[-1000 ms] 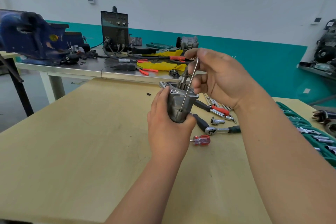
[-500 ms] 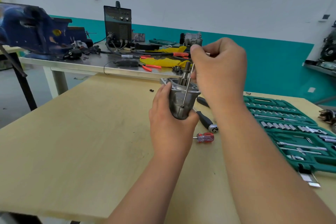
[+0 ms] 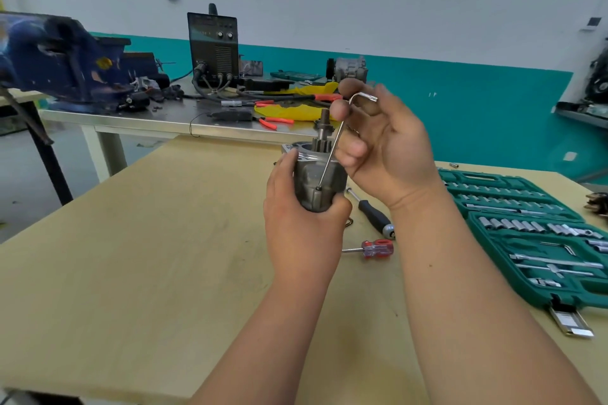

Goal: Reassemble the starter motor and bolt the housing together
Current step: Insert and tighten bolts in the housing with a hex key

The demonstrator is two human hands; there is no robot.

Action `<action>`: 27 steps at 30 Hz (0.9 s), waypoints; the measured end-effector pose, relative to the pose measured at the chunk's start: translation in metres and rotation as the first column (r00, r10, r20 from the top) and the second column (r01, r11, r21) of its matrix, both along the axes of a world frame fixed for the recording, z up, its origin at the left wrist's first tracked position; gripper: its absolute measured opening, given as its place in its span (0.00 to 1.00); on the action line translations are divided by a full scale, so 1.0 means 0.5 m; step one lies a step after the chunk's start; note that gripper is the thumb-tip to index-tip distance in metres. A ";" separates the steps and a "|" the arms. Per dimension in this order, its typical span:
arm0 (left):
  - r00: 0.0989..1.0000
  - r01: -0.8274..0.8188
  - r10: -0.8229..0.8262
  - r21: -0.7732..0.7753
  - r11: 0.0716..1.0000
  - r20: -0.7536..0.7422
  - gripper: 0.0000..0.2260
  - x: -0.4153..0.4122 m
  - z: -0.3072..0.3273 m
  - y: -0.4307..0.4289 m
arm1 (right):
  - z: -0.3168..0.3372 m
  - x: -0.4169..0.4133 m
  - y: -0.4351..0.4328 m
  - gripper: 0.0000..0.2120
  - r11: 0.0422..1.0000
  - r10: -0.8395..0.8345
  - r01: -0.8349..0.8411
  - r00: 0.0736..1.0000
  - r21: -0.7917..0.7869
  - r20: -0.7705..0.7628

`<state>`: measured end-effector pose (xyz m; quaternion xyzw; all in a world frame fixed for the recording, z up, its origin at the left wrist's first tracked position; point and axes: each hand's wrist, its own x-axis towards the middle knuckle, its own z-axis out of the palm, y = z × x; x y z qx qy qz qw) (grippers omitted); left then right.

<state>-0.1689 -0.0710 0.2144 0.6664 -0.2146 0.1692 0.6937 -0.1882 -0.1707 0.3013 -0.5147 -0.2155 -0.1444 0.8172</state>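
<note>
While the left hand point(image 3: 302, 233) grips the starter motor housing point(image 3: 312, 179) over the table point(image 3: 131, 256), the right hand point(image 3: 388, 151) pinches an Allen key point(image 3: 330, 156).

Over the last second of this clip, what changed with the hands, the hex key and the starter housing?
The right hand rolled round the hex key, turning it: its short arm, hidden in the hand before, now shows, pointing right. Nothing was let go. The left hand kept gripping the starter housing, and the key's tip stayed in the bolt on its side.
</note>
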 end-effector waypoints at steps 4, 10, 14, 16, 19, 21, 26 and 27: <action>1.000 -0.002 0.002 0.004 1.000 0.010 0.34 0.002 -0.002 0.004 | 0.008 0.007 0.000 0.12 1.000 -0.005 0.007 0.999 0.025 -0.054; 1.000 0.004 -0.004 -0.004 1.000 -0.014 0.34 -0.001 -0.004 0.002 | 0.041 -0.007 0.040 0.12 0.820 -0.526 0.503 0.850 -0.274 -0.013; 1.000 0.012 -0.013 -0.006 1.000 -0.014 0.35 -0.012 -0.006 -0.004 | 0.044 0.004 0.093 0.15 0.001 -0.892 0.901 0.197 -0.433 0.407; 1.000 0.023 -0.023 -0.005 1.000 -0.019 0.35 -0.019 -0.008 -0.005 | 0.041 0.004 0.104 0.14 -0.164 -0.872 0.909 0.048 -0.384 0.487; 1.000 -0.001 0.001 0.013 1.000 0.009 0.35 -0.020 -0.012 -0.003 | 0.037 -0.003 0.090 0.11 -0.002 -0.902 0.906 0.181 -0.423 0.392; 0.999 -0.025 0.025 0.016 1.000 0.025 0.35 -0.015 -0.012 -0.001 | 0.040 -0.015 0.070 0.08 0.451 -0.800 0.764 0.575 -0.462 0.169; 1.000 -0.016 0.016 0.005 1.000 0.009 0.34 -0.011 -0.010 0.006 | 0.035 -0.010 0.012 0.11 0.977 0.029 -0.059 0.989 -0.204 -0.146; 1.000 -0.015 0.015 0.004 1.000 0.012 0.34 -0.011 -0.010 0.007 | 0.032 -0.005 0.006 0.10 0.973 0.090 -0.117 0.986 -0.197 -0.141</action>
